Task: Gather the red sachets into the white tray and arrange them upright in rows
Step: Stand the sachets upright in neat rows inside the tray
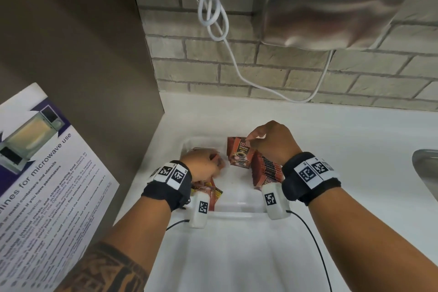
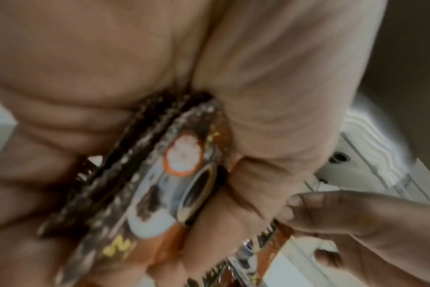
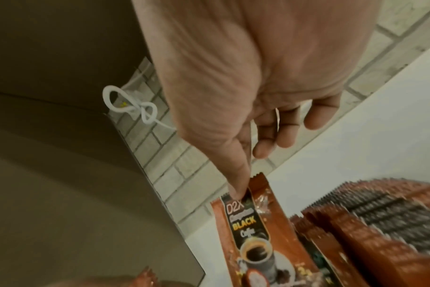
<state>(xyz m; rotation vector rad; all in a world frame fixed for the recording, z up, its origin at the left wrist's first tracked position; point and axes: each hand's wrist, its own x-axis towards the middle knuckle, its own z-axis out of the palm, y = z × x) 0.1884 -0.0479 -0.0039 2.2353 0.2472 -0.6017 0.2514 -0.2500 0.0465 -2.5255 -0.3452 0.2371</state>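
- Right hand (image 1: 272, 143) over the white tray (image 1: 237, 214) on the white desk (image 1: 355, 140), thumb and forefinger pinching the top edge of one red sachet (image 1: 239, 155) that hangs upright, printed face toward the camera.
- Just beside that sachet, a tight row of sachets (image 1: 266, 168) standing on edge along the tray's right side.
- Left hand (image 1: 201, 161) at the tray's left side, fingers (image 2: 49, 136) curled round a bundle of sachets (image 2: 145, 184), blurred.
- More sachets (image 1: 211, 193) lying under the left wrist.
- Behind, brick wall with knotted white cable (image 1: 213, 19) and steel dryer (image 1: 339, 5); microwave notice (image 1: 42, 173) at left.
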